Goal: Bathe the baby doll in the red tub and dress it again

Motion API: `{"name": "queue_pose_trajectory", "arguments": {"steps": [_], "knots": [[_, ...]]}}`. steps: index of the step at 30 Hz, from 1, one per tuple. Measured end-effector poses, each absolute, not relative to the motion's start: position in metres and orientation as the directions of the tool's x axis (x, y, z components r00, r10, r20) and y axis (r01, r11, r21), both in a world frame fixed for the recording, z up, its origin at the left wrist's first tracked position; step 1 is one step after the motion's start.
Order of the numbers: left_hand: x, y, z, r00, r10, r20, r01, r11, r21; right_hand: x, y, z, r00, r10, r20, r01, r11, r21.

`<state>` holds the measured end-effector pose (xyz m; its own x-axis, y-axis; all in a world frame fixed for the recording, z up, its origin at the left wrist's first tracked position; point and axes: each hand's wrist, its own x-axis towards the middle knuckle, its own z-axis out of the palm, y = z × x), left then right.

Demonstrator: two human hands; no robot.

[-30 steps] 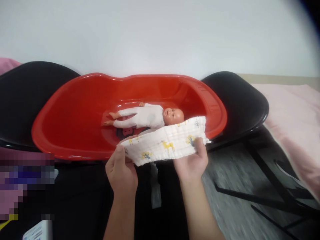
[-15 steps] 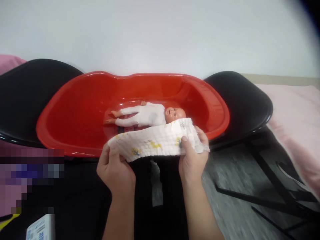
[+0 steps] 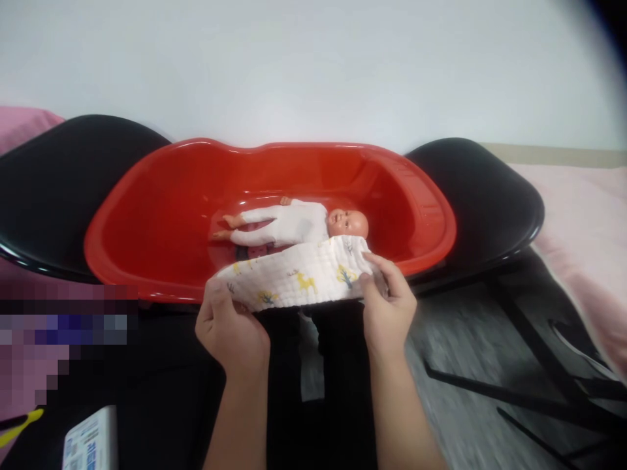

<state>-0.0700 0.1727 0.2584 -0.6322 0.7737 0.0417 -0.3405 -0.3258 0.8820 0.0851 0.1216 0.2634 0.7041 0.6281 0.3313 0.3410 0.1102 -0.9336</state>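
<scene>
Cloth [image 3: 298,277] lower and flatter than before, each hand [image 3: 230,326] closer in

Folded white muslin cloth [image 3: 298,277] printed with yellow deer and trees, stretched flat over the red baby tub's [image 3: 147,222] near rim.

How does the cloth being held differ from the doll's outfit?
The cloth is printed with yellow and blue figures; the doll's outfit looks mostly plain white. The cloth is stretched between the left hand and right hand at the red tub's near rim; the outfit lies on the doll inside it. Both are white fabric.
</scene>
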Motion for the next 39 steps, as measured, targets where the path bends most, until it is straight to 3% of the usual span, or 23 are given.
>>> {"name": "queue_pose_trajectory", "arguments": {"steps": [9,12,16,21,28,34,39], "knots": [[-0.071,0.171,0.262,-0.585,0.806,0.084,-0.306,-0.316,0.898,0.081,0.123,0.263,0.579,0.66,0.479,0.575,0.087,-0.814],[-0.071,0.172,0.26,-0.599,0.798,0.069,-0.294,-0.299,0.908,0.081,0.124,0.26,0.616,0.656,0.437,0.541,0.052,-0.84],[-0.073,0.173,0.257,-0.598,0.799,0.065,-0.281,-0.285,0.916,0.082,0.124,0.257,0.764,0.551,0.336,0.403,0.001,-0.915],[-0.073,0.173,0.258,-0.585,0.809,0.055,-0.284,-0.268,0.921,0.086,0.124,0.257,0.823,0.468,0.323,0.338,0.054,-0.939],[-0.07,0.173,0.259,-0.62,0.783,0.044,-0.296,-0.285,0.912,0.086,0.124,0.255,0.777,0.51,0.369,0.331,0.168,-0.929],[-0.069,0.171,0.261,-0.621,0.782,0.051,-0.237,-0.249,0.939,0.087,0.123,0.259,0.716,0.534,0.449,0.413,0.194,-0.89],[-0.069,0.171,0.26,-0.626,0.777,0.068,-0.204,-0.247,0.948,0.084,0.123,0.261,0.739,0.522,0.425,0.393,0.178,-0.902]]}}
